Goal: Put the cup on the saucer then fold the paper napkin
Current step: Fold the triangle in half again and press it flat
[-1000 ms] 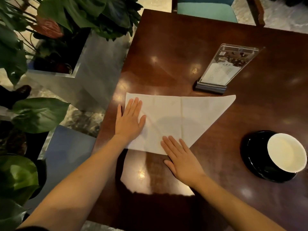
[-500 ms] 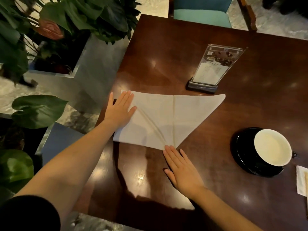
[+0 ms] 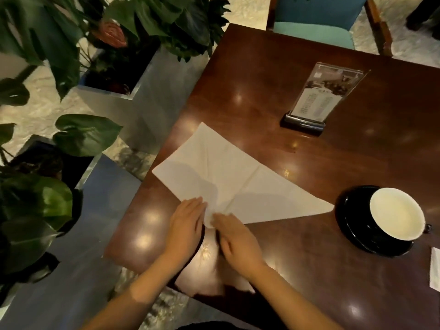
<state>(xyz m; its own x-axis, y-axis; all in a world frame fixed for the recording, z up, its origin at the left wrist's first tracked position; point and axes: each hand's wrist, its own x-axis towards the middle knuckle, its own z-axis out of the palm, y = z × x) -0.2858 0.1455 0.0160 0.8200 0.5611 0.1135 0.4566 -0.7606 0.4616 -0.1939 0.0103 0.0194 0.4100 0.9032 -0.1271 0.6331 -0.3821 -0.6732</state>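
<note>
A white paper napkin (image 3: 228, 179), folded into a triangle, lies on the dark wooden table (image 3: 309, 258). Its near point is slightly lifted and crumpled between my two hands. My left hand (image 3: 188, 225) touches that point from the left, and my right hand (image 3: 235, 236) pinches it from the right. A cup (image 3: 396, 213), black outside and white inside, stands on a black saucer (image 3: 352, 220) at the right side of the table, away from both hands.
A clear menu stand (image 3: 314, 101) with a dark base stands at the back of the table. A white paper (image 3: 435, 270) lies at the right edge. Potted plants (image 3: 119, 32) in planters line the left; a teal chair (image 3: 314, 22) is beyond the table.
Both hands have come together at the napkin's near point, which is now lifted. The left hand left the napkin's left corner. The napkin appears rotated in view as the camera shifted.
</note>
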